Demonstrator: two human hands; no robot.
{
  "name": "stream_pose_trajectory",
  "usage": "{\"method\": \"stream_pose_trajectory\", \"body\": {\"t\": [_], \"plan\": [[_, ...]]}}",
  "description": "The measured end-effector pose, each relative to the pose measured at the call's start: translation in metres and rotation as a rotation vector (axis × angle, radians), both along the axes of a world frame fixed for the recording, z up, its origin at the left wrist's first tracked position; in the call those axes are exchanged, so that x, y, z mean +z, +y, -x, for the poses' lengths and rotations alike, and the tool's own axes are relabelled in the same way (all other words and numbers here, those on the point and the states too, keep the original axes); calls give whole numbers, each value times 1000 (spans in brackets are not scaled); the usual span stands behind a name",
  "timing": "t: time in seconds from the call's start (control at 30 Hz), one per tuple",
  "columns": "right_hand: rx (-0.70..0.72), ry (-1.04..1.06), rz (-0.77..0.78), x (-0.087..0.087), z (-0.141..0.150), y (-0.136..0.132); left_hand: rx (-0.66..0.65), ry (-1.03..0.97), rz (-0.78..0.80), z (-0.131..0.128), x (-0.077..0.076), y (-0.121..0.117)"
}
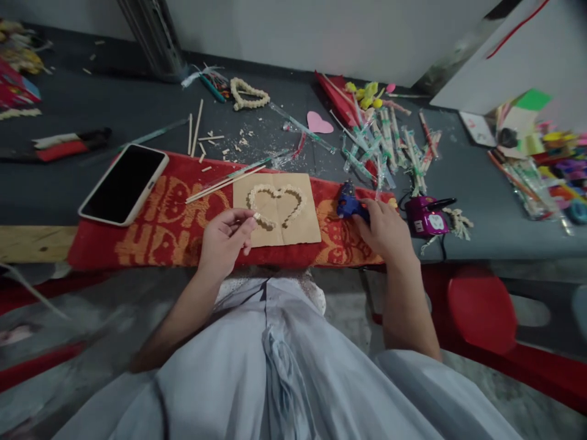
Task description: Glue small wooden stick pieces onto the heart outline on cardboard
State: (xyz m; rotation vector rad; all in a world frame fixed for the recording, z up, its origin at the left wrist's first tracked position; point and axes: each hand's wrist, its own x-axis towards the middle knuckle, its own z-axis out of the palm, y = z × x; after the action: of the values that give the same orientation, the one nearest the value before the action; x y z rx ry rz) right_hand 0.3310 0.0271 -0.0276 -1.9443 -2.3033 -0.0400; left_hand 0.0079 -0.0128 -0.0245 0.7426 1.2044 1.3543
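A heart outline (300,205) built from small pale pieces lies on a brown card (305,235), with a gap at its lower tip. My left hand (224,237) is at the heart's lower left side, thumb and forefinger pinched together. A tiny pale bit shows at those fingertips; whether it is loose or part of the heart I cannot tell. To the right, my right hand (385,226) is closed around the handle of a blue hot glue gun (347,203), which rests on the red towel (178,238), its nozzle pointing away from me.
A phone (123,183) lies on the towel's left end. Thin wooden sticks (224,184) and cut bits (238,143) are scattered beyond the card. Another heart frame (249,95), a pink paper heart (320,122), wrapped straws (385,143) and a purple box (426,217) stand around.
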Motion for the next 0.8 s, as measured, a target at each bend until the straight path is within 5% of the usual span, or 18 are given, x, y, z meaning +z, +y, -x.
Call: {"method": "stream_pose_trajectory", "body": {"t": [0.17, 0.33, 0.57, 0.8], "plan": [[56, -64, -25, 29, 11, 11, 16, -31, 36, 12, -4, 4], [243, -35, -22, 50, 74, 56, 38, -58, 44, 23, -10, 8], [631, -172, 64, 46, 198, 118, 20, -66, 73, 38, -19, 4], [764, -187, 140, 28, 246, 162, -39, -47, 92, 44, -24, 0]]}}
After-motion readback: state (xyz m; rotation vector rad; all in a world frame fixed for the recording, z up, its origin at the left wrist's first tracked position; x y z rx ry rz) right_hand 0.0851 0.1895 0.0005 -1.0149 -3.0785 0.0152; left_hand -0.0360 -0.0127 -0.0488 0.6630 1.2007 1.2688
